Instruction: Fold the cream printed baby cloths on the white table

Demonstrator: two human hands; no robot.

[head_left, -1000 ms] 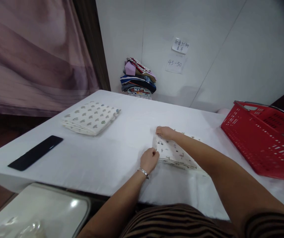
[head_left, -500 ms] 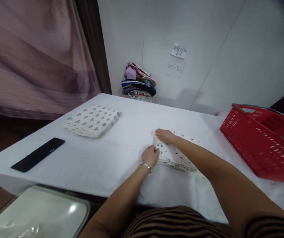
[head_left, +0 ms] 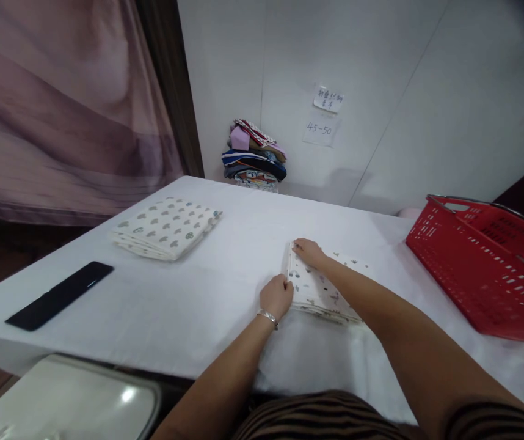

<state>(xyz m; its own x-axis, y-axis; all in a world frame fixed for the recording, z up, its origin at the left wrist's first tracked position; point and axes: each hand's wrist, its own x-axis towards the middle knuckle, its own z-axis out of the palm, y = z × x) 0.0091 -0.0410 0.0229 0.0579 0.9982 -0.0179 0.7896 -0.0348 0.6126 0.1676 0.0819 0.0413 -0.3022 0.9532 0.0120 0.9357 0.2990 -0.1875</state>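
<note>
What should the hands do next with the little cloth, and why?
Probably press it flat and square its left edge. Both the left hand and right hand pinch that edge of the folded cloth, and its layers look slightly uneven there.

Matt printed cloth (head_left: 317, 290) lies on a smooth white tablecloth (head_left: 225, 263) (beside a glossy red plastic basket (head_left: 486, 275)).

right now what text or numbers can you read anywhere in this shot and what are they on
"45-50": handwritten on the lower paper note stuck to the white wall.
Upper paper note: handwritten characters, too small and blurred to read.
Folded printed cloth under the left hand and right hand: small pictures only, no words.
Second folded cloth, black phone, red basket: no readable text.
</note>
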